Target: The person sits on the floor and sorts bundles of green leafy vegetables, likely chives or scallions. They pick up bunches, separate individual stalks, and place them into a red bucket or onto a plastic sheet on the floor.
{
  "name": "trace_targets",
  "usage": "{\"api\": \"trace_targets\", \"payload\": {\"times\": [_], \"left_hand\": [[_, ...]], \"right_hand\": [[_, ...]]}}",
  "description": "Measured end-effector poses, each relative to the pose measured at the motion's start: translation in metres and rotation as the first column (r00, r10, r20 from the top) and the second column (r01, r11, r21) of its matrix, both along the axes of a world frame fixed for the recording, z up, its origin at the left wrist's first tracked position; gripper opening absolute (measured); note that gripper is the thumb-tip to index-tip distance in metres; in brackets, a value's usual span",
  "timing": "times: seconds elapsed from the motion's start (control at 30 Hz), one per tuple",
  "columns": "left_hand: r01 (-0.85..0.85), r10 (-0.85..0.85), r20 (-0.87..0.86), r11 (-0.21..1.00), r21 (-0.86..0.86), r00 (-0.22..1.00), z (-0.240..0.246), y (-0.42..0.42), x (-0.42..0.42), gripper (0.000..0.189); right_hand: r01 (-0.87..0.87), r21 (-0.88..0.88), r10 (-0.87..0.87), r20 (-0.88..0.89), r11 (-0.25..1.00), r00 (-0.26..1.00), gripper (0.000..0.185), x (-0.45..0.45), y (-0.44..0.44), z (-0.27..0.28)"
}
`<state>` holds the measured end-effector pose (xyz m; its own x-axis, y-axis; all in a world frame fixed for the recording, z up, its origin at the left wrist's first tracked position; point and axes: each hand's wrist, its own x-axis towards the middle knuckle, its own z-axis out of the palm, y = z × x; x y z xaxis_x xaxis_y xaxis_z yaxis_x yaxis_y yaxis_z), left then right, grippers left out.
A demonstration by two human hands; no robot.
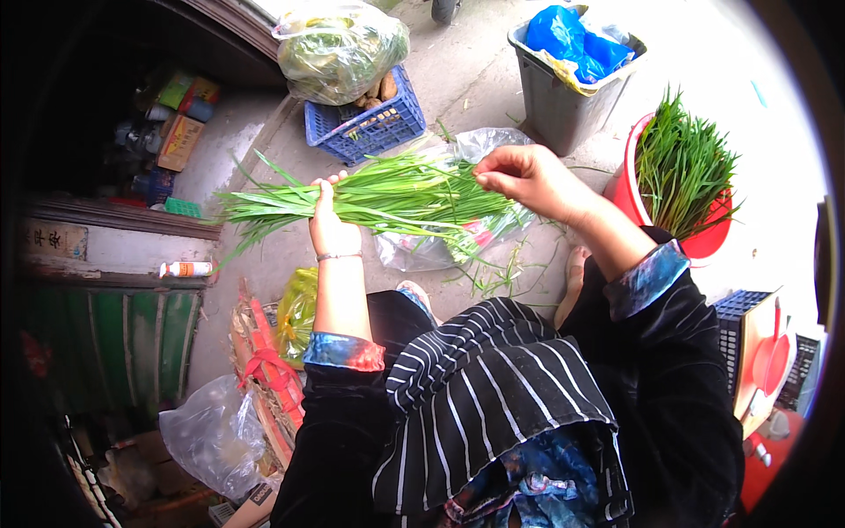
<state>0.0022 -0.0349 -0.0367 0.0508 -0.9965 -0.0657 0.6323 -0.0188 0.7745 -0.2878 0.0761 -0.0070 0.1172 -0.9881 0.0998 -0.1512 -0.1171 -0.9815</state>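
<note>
My left hand (335, 228) grips a bunch of long green leaves that look like Chinese chives (403, 188), thumb across the top. The leaf tips spread out left of that wrist. Above the other end of the bunch is my right hand (531, 178), its thumb and forefinger brought together; whether a thin leaf is between them I cannot tell. Beneath the bunch lies a clear plastic bag (410, 256) on the concrete, with more chives (498, 221) on it. Cut or loose green scraps (498, 280) are scattered by my feet.
A red bucket (708, 247) full of upright chives (683, 168) stands right. Ahead are a grey bin (558, 99) and a blue crate (370, 132) under a bagged vegetable load (340, 49). A yellow bag (295, 307) and red-tied bundle (264, 360) lie left.
</note>
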Motion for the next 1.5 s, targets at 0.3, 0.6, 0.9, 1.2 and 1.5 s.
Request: {"api": "trace_targets", "payload": {"times": [0.3,0.6,0.9,1.2,1.5], "left_hand": [[-0.023,0.027,0.054,0.997,-0.079,0.998,0.01,0.012,-0.026,0.013],[-0.057,0.057,0.01,0.998,0.025,0.998,0.004,0.008,-0.02,0.015],[-0.083,0.083,0.04,0.996,0.015,0.996,0.001,0.006,-0.007,0.017],[-0.134,0.134,-0.002,0.991,0.013,0.991,0.004,0.0,0.003,0.021],[-0.041,0.049,0.097,0.996,-0.079,0.994,0.019,0.018,-0.025,0.014]], "right_hand": [[0.005,-0.401,-0.243,-0.544,0.916,0.803,0.012,0.05,-0.019,-0.007],[-0.016,-0.417,-0.215,-0.503,0.909,0.837,0.008,0.059,-0.038,-0.015],[0.199,-0.019,-0.199,-0.208,0.98,0.958,0.022,0.018,-0.052,-0.013],[0.04,-0.099,-0.107,-0.885,0.994,0.452,0.024,-0.006,-0.005,-0.032],[-0.052,-0.433,-0.205,-0.524,0.9,0.827,0.01,0.033,-0.021,-0.015]]}}
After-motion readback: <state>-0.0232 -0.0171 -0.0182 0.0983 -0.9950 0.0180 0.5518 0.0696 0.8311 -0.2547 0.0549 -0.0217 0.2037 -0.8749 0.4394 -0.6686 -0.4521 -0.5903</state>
